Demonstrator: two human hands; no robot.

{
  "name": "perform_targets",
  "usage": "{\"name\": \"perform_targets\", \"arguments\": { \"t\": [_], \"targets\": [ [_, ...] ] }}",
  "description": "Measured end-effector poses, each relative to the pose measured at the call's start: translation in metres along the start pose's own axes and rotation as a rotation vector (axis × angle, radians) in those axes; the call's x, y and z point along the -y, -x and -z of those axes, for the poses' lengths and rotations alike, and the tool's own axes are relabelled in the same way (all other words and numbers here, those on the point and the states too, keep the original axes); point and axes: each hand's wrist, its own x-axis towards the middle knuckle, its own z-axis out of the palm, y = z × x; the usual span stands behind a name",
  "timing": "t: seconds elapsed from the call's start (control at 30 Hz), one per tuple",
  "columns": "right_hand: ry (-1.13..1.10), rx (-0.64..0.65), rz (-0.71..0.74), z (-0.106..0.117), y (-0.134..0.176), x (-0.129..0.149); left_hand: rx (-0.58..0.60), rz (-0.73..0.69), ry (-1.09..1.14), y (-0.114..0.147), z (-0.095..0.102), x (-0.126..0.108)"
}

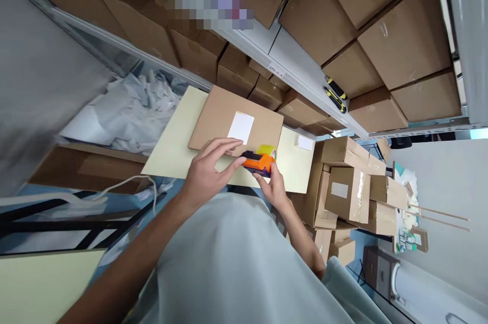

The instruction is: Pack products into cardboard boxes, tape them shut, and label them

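Note:
My right hand (273, 186) grips an orange and black tape dispenser (260, 161) loaded with a roll of yellow tape (268, 151). My left hand (209, 170) is beside the dispenser's other end, fingers stretched out and thumb apart from them. The thumb tip is right at the dispenser; whether it touches cannot be made out. Just beyond both hands, a flat brown cardboard box (213, 120) with a white label (241, 127) lies on a pale yellow table (171, 143). The dispenser hides part of the box's near edge.
Shelves of brown boxes (320, 6) rise ahead, with two yellow-black utility knives (334, 99) on a ledge. Stacked cartons (345, 189) stand at the right. Crumpled white paper (133, 108) fills a box at the left, near a white cable (127, 180). A second label (304, 142) lies on the table.

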Motion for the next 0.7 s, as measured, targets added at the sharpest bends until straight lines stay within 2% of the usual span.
{"name": "perform_targets", "arguments": {
  "t": [0.17,0.37,0.43,0.53,0.7],
  "targets": [
    [0.196,-0.01,0.152,0.007,0.009,0.002,0.109,-0.074,0.009,-0.008,0.011,0.008],
    [0.344,0.07,0.243,0.028,0.022,-0.006,0.257,-0.109,0.023,-0.001,0.007,0.017],
    [0.366,0.094,0.277,0.036,0.024,-0.013,0.242,-0.121,0.017,0.007,0.0,0.015],
    [0.393,0.143,0.338,0.049,0.025,-0.029,0.158,-0.089,-0.013,0.027,-0.017,0.007],
    [0.5,0.336,0.422,0.077,0.028,-0.069,0.046,0.042,-0.06,0.077,-0.06,0.001]
  ]
}}
